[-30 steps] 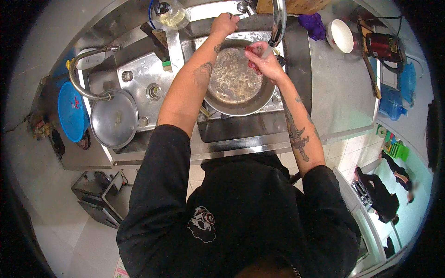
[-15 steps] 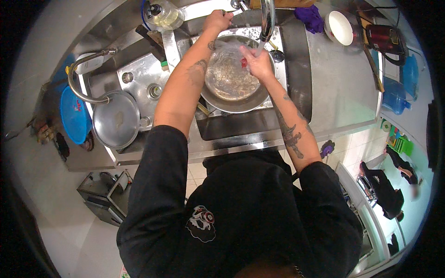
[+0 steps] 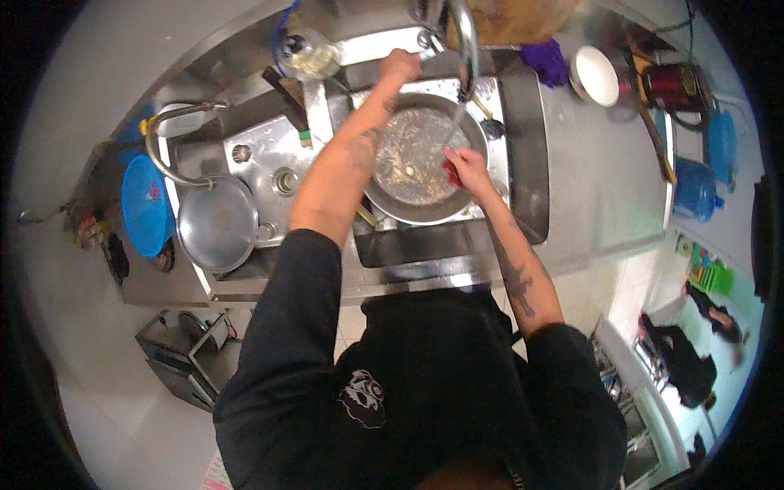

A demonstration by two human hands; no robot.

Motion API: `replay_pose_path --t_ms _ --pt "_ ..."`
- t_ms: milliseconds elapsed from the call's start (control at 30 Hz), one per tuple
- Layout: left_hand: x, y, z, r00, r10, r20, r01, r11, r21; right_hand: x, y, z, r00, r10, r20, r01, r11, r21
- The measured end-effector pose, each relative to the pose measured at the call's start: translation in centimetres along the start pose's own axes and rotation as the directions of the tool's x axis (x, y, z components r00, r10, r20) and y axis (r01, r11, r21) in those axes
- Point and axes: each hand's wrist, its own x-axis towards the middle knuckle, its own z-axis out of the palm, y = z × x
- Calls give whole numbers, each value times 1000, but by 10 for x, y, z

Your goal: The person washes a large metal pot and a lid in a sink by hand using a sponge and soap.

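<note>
Grip: right hand [image 3: 467,166] is closing its fingers on a small red scrubbing pad [image 3: 450,172] and pressing it against the inner wall of a round steel pan [image 3: 408,159].
Left hand: left hand [image 3: 398,64] is reaching past the pan's far rim and curling around something at the far edge of the sink [image 3: 425,237], beside the tap's base; what it is gripping cannot be told from this view.
Pan: it is sitting in the sink basin, filling most of it, its wet inside facing up.
Water: a thin stream is falling from the curved tap [image 3: 465,37] over the sink's far edge, landing just beside the right hand.
Left of sink: a steel lid [image 3: 217,224] is lying on the drainboard's near left corner, next to a second bent tap [image 3: 167,143] and a blue round basin [image 3: 145,204] at the counter's left edge.
Far edge: a glass jar [image 3: 309,55] is standing beyond the sink's far left corner.
Right counter: a purple cloth [image 3: 543,61] and a white bowl [image 3: 594,75] are resting at the far edge of the counter [image 3: 600,180].
</note>
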Motion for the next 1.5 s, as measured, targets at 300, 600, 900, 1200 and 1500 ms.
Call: replay_pose_path --t_ms 300,600,900,1200,1500 --pt "-49 85 -11 951 66 -303 -150 953 -263 -24 52 -36 970 200 -137 -204 979 -17" --pt "-95 -28 -158 730 143 -668 -310 941 -137 1 28 45 993 117 35 -112 988 -104" --pt "-53 -59 -239 876 159 -454 -126 987 103 57 -137 199 899 -327 291 392 897 -204" --pt "-42 -65 -239 827 238 -510 -287 958 -19 93 -208 262 721 -665 194 660 575 -483" --pt "-46 -73 -218 780 82 -620 -258 945 -200 102 -190 269 710 -704 13 654 653 -381"
